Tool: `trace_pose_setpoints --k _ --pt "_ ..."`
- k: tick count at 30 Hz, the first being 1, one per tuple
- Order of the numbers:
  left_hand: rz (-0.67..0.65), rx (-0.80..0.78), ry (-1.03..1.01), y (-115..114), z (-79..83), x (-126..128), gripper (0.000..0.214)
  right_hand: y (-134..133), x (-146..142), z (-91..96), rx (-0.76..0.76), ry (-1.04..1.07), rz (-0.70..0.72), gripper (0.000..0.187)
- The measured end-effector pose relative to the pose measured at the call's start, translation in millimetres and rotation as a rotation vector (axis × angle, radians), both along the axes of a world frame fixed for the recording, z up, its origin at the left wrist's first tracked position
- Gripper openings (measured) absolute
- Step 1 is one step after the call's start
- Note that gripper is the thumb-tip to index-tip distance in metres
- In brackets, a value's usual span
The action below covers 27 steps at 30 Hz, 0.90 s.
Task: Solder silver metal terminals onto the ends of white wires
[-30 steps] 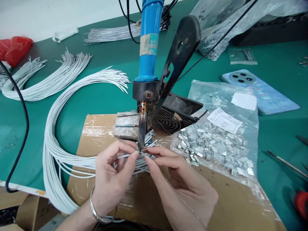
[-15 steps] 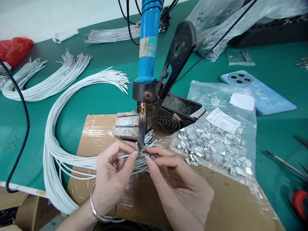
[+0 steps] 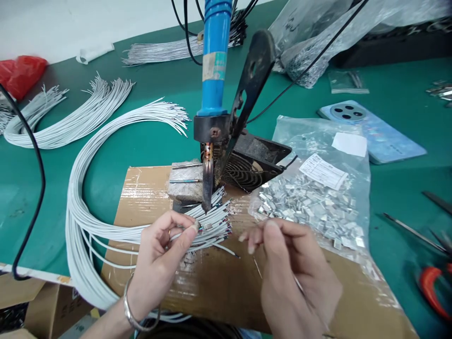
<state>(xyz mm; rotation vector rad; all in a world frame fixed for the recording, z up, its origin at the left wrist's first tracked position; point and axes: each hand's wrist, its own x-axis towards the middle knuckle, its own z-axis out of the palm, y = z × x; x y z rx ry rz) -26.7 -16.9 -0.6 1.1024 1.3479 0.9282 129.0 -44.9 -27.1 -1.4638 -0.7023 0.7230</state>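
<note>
My left hand (image 3: 167, 254), a bracelet at its wrist, pinches the end of a white cable with a small metal connector (image 3: 207, 226) at its tip. Just above the connector, and apart from it, the dark tip of an upright soldering iron (image 3: 207, 193) points down. My right hand (image 3: 296, 268) is closed and a little blurred, right of the iron. A thin solder wire (image 3: 257, 267) runs through its fingers. Beneath and beyond my left hand lies a bundle of white cables (image 3: 79, 202), its stripped ends (image 3: 219, 223) fanned out on the cardboard (image 3: 226, 292).
A black stand (image 3: 252, 80) holds the iron beside a small fan (image 3: 257, 160) and a grey pad (image 3: 183, 188). To the right lie a clear bag of metal connectors (image 3: 310, 207), a phone (image 3: 374, 132), tweezers (image 3: 413, 230) and red-handled scissors (image 3: 432, 292). More cable bundles (image 3: 81, 117) lie behind.
My right hand has moved right and toward me with the solder wire, away from the iron tip. My left hand has drawn the connector slightly down from the tip.
</note>
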Motion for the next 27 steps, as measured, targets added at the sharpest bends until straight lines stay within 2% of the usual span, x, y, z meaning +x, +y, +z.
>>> trace_pose_setpoints --k 3,5,8,12,15,18,21,23,25,27 --pt "-0.028 -0.022 0.016 -6.7 0.2 -3.0 0.016 -7.8 9.7 -13.1 0.118 0.207 0.077 0.031" --pt "-0.037 -0.023 0.003 -11.8 -0.2 -4.8 0.016 -13.2 13.8 -21.2 0.127 0.270 0.144 0.042" --pt "-0.045 -0.012 -0.005 -19.3 -0.9 -6.9 0.017 -20.0 15.3 -25.4 0.069 0.199 0.175 0.050" --pt "-0.066 -0.034 0.014 -28.2 -1.0 -6.9 0.018 -26.2 8.7 -13.0 -0.013 0.017 0.260 0.038" --pt "-0.088 -0.034 0.020 -35.1 -0.9 -5.8 0.018 -28.5 2.3 -4.0 0.003 -0.075 0.327 0.036" --pt "-0.126 -0.012 0.047 -44.5 -1.3 -8.0 0.017 -30.0 5.3 -7.6 0.033 -0.082 0.281 0.051" --pt "-0.332 0.016 0.147 -57.5 -4.7 -17.1 0.017 -32.0 22.1 -19.3 -0.008 -0.147 0.192 0.061" --pt "-0.486 0.120 0.239 -66.6 -10.5 -27.4 0.015 -33.0 37.1 -25.6 -0.052 -0.205 0.111 0.055" --pt "-0.435 0.266 0.384 -73.7 -19.2 -40.1 0.015 -32.9 50.9 -28.8 -0.105 -0.297 0.052 0.049" --pt "-0.248 0.452 0.617 -76.6 -29.1 -53.7 0.019 -31.6 60.3 -29.3 -0.138 -0.418 0.022 0.045"
